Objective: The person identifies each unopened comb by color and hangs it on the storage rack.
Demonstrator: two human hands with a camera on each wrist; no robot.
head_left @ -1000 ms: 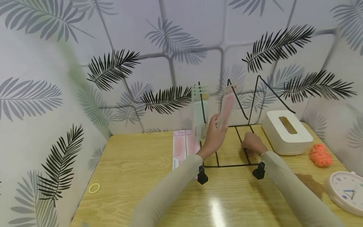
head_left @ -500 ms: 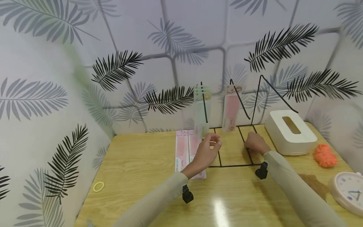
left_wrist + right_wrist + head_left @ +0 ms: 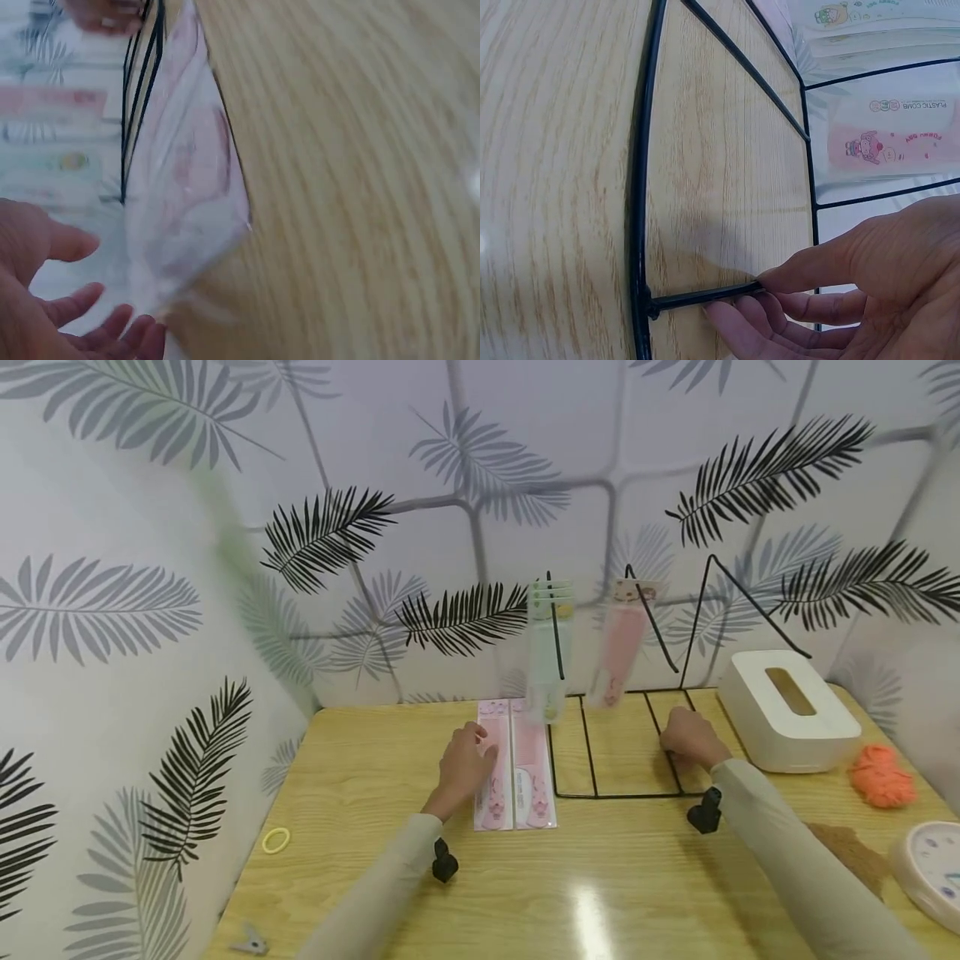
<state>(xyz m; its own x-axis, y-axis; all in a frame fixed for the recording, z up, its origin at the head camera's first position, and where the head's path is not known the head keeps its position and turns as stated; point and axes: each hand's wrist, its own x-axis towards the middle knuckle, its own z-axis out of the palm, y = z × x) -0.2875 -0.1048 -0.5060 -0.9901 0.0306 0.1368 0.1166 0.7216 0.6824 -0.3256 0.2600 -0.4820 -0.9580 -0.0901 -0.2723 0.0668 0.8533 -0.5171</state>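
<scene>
My left hand [image 3: 461,768] is at the left edge of two flat pink comb packs, the left pack [image 3: 495,810] and the right pack [image 3: 531,747], lying side by side on the table. In the left wrist view its fingers are spread and loosely bent, with nothing between them. My right hand [image 3: 885,292] pinches a crossbar [image 3: 705,296] of the black wire rack [image 3: 637,796] between thumb and fingers. Several green packs [image 3: 551,643] hang on the rack's left hook. One pink pack [image 3: 622,639], labelled "plastic comb" in the right wrist view, hangs tilted on the middle hook.
The rack's right hook [image 3: 697,602] stands beside a white tissue box [image 3: 795,718]. An orange yarn bundle [image 3: 883,777], a brown cloth-like piece [image 3: 847,856] and a round clock [image 3: 930,868] lie at right. A yellow ring [image 3: 276,840] and grey clip [image 3: 251,941] lie left.
My left hand has let go of the pink pack, now hanging on the middle hook, and moved left and down to the packs on the table. My right hand stays on the rack.
</scene>
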